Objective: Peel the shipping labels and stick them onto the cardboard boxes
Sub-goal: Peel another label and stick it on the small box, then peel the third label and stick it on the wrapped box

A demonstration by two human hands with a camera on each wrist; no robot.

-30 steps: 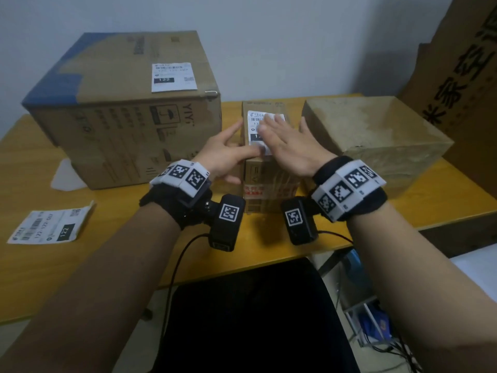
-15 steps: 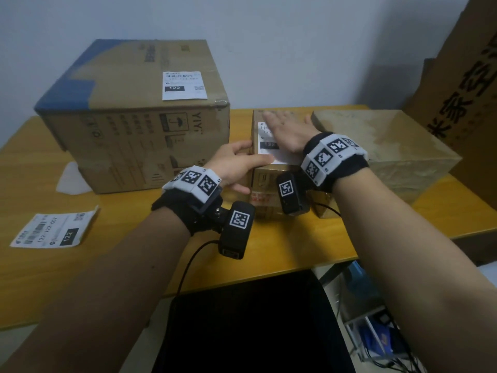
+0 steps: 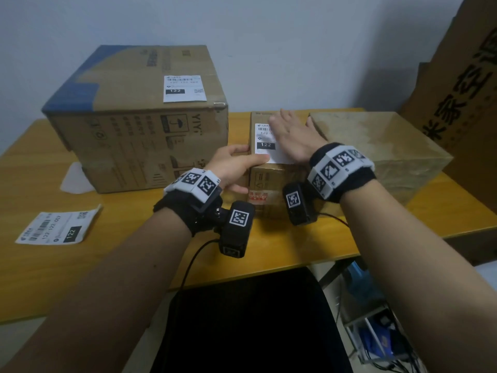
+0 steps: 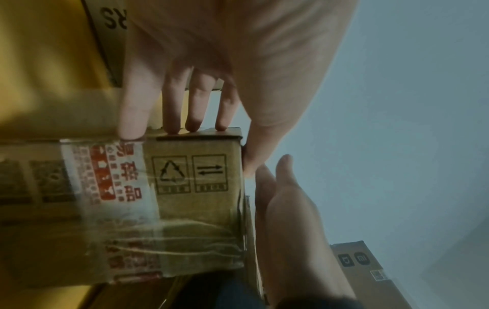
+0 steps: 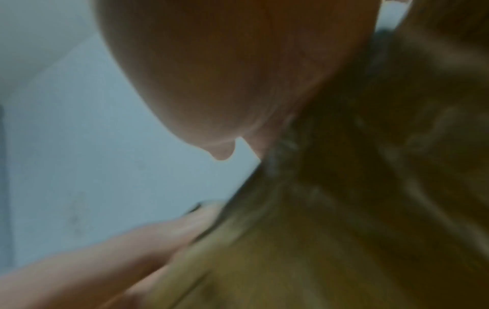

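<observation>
A small cardboard box stands mid-table with a white shipping label on its top. My right hand lies flat on that label with straight fingers and presses it down. My left hand grips the box's near left corner, thumb along the top edge. The left wrist view shows my left fingers against the small box and my right hand on its top. A large box at the left bears a label. The right wrist view is blurred.
A loose label lies on the yellow table at the near left. A white backing sheet sits beside the large box. A tape-wrapped box stands right of the small one. Flat cardboard leans at the far right.
My right hand has slid away from me along the label, from its near end toward its far end. My left hand has shifted from the box top to gripping the near left corner.
</observation>
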